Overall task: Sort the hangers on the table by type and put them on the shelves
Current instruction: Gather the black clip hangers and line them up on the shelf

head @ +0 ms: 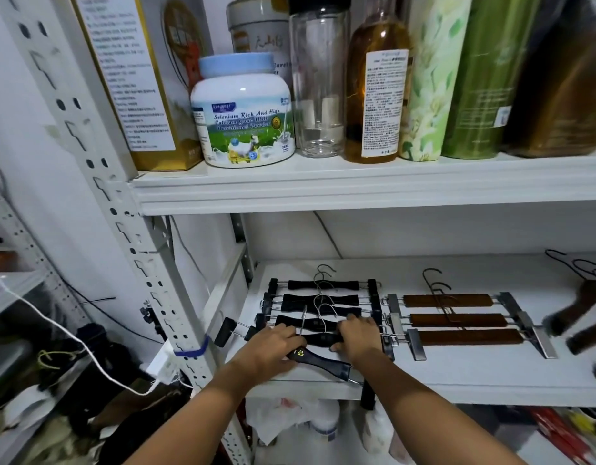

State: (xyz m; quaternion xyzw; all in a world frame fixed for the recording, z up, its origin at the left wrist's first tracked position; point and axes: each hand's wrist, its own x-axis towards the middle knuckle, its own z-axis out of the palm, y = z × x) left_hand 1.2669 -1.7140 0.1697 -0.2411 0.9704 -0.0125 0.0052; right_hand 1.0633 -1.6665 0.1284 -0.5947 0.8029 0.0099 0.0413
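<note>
Head view: your left hand (273,344) and right hand (358,333) grip black clip hangers (323,338) on the shelf (457,372), brown wooden hangers (457,319) grouped beside them; looks nearly sorted.

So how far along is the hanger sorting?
Done: black clip hangers lie in a row on the white shelf, three brown wooden clip hangers beside them. In hand: left hand and right hand grip the front black hangers. Left: cannot tell; the table is out of view.
</note>
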